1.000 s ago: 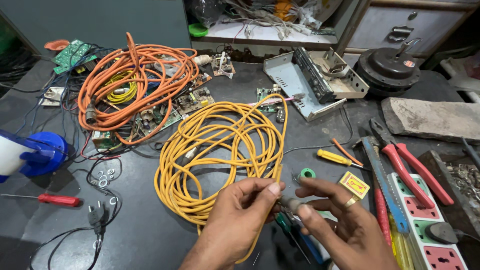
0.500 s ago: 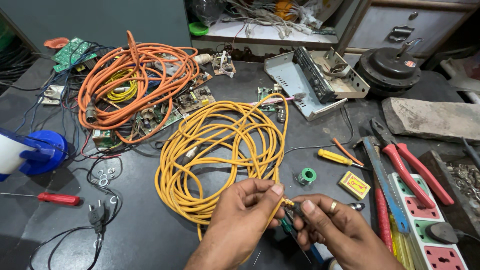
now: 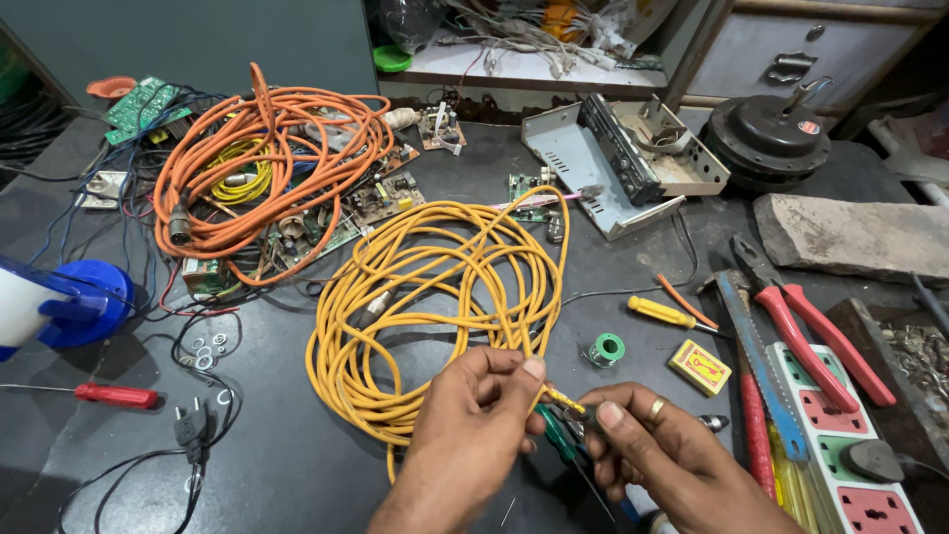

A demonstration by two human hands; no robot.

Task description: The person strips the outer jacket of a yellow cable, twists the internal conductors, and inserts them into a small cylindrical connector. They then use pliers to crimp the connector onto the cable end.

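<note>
Yellow cable (image 3: pixel 435 297) lies in a loose coil at the centre of the dark worktable (image 3: pixel 297 465), its free end drawn to the near edge and held between both hands. Left hand (image 3: pixel 474 425): thumb and forefinger pinched shut on the cable just behind its bared tip. Right hand (image 3: pixel 662 460): fingers closed around the tip from the right side, a ring on one finger; what else it grips, if anything, cannot be told. A green-handled screwdriver (image 3: pixel 559 440) lies under the two hands, partly covered by them.

Surroundings noted. Far left: an orange cable (image 3: pixel 267 158) coiled over several green circuit boards (image 3: pixel 381 198). Left edge: a blue-and-white object (image 3: pixel 59 307), partly out of frame. Near left: a red-handled screwdriver (image 3: pixel 114 396) and a black two-pin plug (image 3: pixel 190 425) with its lead. Just right of the yellow coil: a small green solder spool (image 3: pixel 605 349), a yellow-handled screwdriver (image 3: pixel 664 313) and a yellow matchbox (image 3: pixel 700 367). Right side: red-handled pliers (image 3: pixel 816 331), a blue-grey saw blade (image 3: pixel 756 366) and a white power strip (image 3: pixel 840 435) with red sockets. Far centre: an opened grey metal chassis (image 3: pixel 593 168). Far right: a black round motor housing (image 3: pixel 766 133) and a flat stone slab (image 3: pixel 850 237).
</note>
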